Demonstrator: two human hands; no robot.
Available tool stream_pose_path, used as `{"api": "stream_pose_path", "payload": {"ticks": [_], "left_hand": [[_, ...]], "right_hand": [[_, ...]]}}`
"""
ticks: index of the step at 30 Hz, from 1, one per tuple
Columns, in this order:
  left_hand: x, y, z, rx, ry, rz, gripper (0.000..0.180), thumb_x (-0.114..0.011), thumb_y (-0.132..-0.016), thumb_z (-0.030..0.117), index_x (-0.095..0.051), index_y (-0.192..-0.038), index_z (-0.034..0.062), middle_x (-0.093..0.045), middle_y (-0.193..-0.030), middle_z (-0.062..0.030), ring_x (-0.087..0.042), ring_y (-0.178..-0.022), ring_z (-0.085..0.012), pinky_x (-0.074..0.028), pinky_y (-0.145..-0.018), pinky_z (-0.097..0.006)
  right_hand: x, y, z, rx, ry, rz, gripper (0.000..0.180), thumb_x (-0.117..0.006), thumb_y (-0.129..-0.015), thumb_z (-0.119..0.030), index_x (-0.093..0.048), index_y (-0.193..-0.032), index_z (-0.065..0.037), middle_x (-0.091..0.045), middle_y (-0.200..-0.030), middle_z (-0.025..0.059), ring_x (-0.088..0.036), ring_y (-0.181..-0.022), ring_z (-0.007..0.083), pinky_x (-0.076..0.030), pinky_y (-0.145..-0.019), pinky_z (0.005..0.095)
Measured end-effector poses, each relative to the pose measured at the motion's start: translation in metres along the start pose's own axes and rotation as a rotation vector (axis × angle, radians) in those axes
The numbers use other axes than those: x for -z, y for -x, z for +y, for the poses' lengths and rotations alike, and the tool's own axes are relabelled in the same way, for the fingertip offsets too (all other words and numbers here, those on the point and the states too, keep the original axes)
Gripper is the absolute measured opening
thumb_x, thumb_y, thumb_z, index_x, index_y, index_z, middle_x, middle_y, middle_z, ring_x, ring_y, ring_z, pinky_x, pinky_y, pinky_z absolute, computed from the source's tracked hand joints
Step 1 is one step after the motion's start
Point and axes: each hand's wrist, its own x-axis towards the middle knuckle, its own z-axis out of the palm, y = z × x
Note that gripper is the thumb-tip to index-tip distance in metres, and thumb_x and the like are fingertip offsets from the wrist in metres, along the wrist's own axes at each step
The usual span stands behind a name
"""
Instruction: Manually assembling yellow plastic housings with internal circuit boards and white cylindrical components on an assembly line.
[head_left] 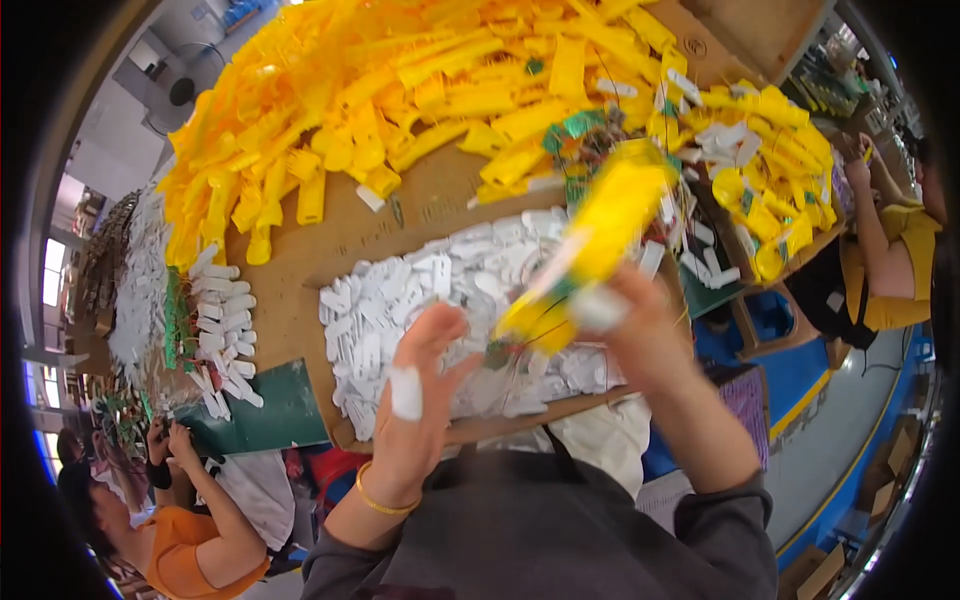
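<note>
Left hand raised, fingers spread open; right hand clenched, forearm angled up.

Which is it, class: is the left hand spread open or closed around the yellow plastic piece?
Spread open. The left hand shows its fingers splayed beside the blurred yellow plastic piece, which the right hand grips at its lower end.

A brown workbench carried a big heap of yellow plastic parts, a spread of white plastic pieces, and a green mat.
</note>
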Motion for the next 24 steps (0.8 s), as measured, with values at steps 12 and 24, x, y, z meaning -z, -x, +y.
{"api": "stream_pose_path", "payload": {"ticks": [12, 24], "left_hand": [[0.036, -0.135, 0.036, -0.420, -1.112, -0.152, 0.020, -0.051, -0.079, 0.002, -0.058, -0.099, 0.0027, -0.060, -0.089, -0.0128, -0.060, -0.084, -0.0236, -0.047, -0.074, -0.032], [0.103, -0.303, 0.041, -0.631, -1.959, -0.104, 0.044, -0.054, -0.073, 0.001, -0.053, -0.117, 0.0079, -0.051, -0.114, -0.0185, -0.048, -0.110, -0.0326, -0.045, -0.085, -0.040]], "right_hand": [[0.179, -0.053, -0.127, 0.463, 0.108, 0.657, 0.044, -0.047, -0.090, -0.013, -0.037, -0.129, 0.004, -0.046, -0.125, 0.0141, -0.047, -0.115, 0.0258, -0.039, -0.098, 0.0371], [0.054, 0.046, -0.015, 0.242, 0.314, 0.174, 0.023, -0.056, -0.080, 0.001, -0.057, -0.103, 0.000, -0.061, -0.094, 0.0061, -0.058, -0.086, 0.0127, -0.046, -0.079, 0.0253]]}}
